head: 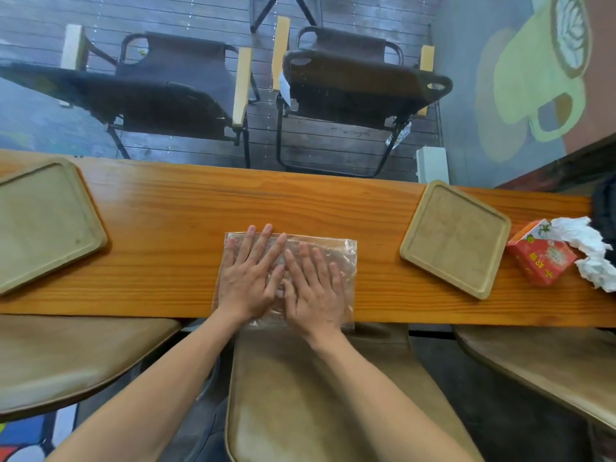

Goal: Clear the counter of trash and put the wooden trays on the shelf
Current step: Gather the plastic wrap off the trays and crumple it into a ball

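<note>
Clear crinkled plastic bag (290, 278), mid-counter at the near edge: pressed flat under left hand (248, 275) and right hand (313, 285), fingers straight, presumably for folding as trash. Two pale wooden trays, left (43, 221) and right (455, 238), were left unshelved on the orange wooden counter (173, 208).

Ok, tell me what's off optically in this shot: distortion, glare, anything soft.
Head view: wide-angle bend curves the counter edges and stretches the forearms; sheen on the clear plastic bag under the left hand and right hand; the chairs beyond look hazy, as through glass.
</note>
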